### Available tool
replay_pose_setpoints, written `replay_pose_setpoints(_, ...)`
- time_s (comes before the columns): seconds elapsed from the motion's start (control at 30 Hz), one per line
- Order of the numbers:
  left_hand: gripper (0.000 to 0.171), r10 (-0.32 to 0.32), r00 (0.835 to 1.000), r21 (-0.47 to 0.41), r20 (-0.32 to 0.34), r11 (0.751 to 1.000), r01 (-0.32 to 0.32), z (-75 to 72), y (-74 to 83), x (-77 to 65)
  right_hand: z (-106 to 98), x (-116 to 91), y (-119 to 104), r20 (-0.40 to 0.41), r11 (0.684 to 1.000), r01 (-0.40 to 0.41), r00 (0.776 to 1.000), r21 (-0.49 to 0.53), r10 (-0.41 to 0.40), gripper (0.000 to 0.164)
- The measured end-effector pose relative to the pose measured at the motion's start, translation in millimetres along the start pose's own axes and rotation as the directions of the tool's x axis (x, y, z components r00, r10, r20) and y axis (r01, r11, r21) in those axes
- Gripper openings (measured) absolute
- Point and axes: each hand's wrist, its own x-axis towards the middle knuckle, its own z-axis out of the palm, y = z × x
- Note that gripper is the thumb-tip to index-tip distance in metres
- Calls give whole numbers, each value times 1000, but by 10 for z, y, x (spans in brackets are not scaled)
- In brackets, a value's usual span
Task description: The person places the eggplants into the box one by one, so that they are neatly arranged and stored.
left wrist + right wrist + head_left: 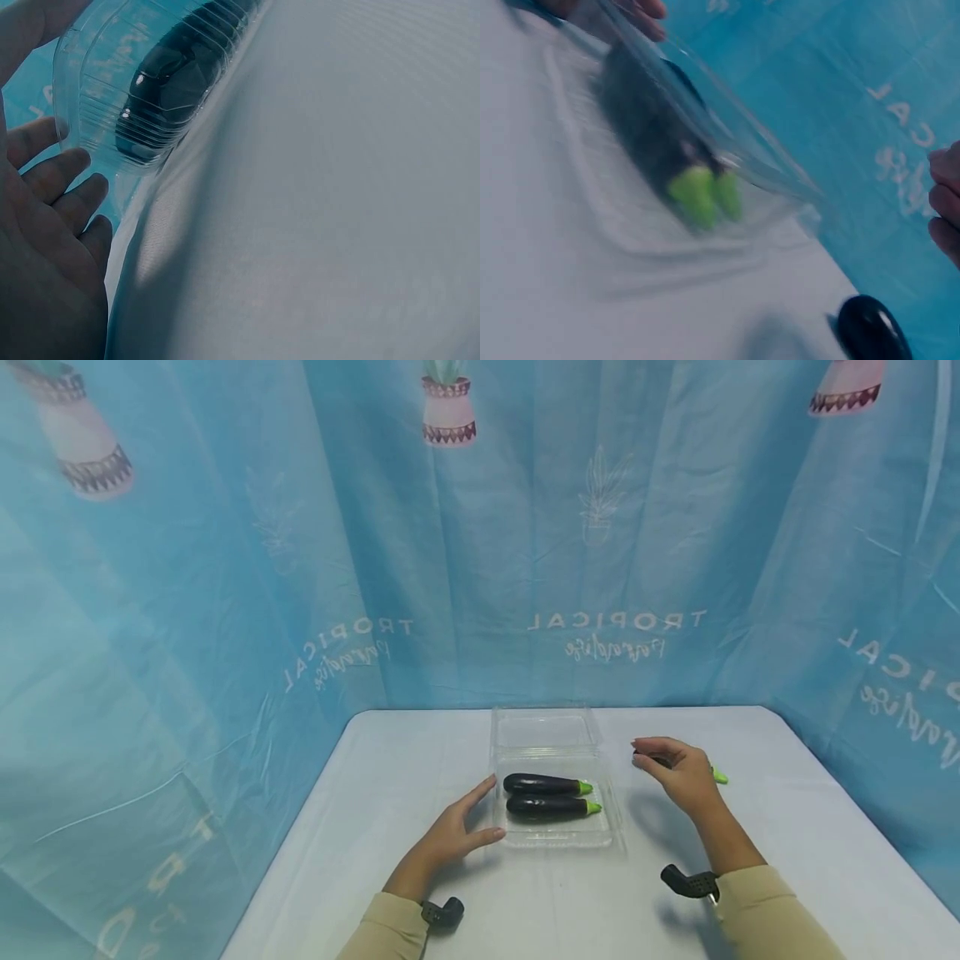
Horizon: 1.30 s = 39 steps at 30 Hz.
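Two dark eggplants (pixel 546 807) with green stems lie side by side in a clear plastic clamshell container (pixel 558 840). Its lid (pixel 545 729) is folded back flat behind it. My left hand (pixel 447 837) is at the container's left side, thumb and fingers spread; in the left wrist view the fingertips (pixel 75 159) reach its edge. Over a third eggplant (pixel 870 330) on the table, right of the container, is my right hand (pixel 686 778). Its fingers are loosely bent and look apart from that eggplant in the right wrist view. The hand hides most of it from the head view.
A white cloth covers the table (pixel 555 902). Blue printed curtains (pixel 465 560) hang along the back and both sides, close to the table's edges. Each wrist carries a black camera mount (pixel 690 882).
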Motion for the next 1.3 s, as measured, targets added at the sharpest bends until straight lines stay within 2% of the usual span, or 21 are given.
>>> replay_pose_setpoints(0.13,90,7,1000,0,0,1000,-7,1,1,4,-251,64,72,-50,995,-46,998,-94,41,26)
replay_pose_setpoints(0.27,89,6,1000,2,1,1000,-6,4,5,-3,-476,81,176,-38,985,-107,994,-137,103,38)
replay_pose_setpoints(0.4,88,4,1000,0,2,1000,-4,3,1,-16,-644,34,321,-4,978,-163,986,-133,164,50)
replay_pose_setpoints(0.6,87,7,1000,-5,1,1000,-7,8,-20,-14,-843,-102,558,4,960,-241,970,-145,244,56)
replay_pose_setpoints(0.73,87,5,1000,-12,-2,1000,-5,10,-13,-16,-965,-175,686,-6,930,-329,943,-166,333,65)
replay_pose_setpoints(0.9,88,-7,1000,-25,3,1000,7,14,-8,-19,-1076,-212,821,-23,884,-451,892,-127,451,73)
replay_pose_setpoints(1.03,88,-2,1000,-30,11,1000,3,13,5,-24,-1130,-210,921,-9,870,-474,879,-133,478,75)
replay_pose_setpoints(1.3,90,28,1000,-25,5,999,-28,-7,-5,-28,-1129,-160,1062,83,880,-439,885,-178,458,74)
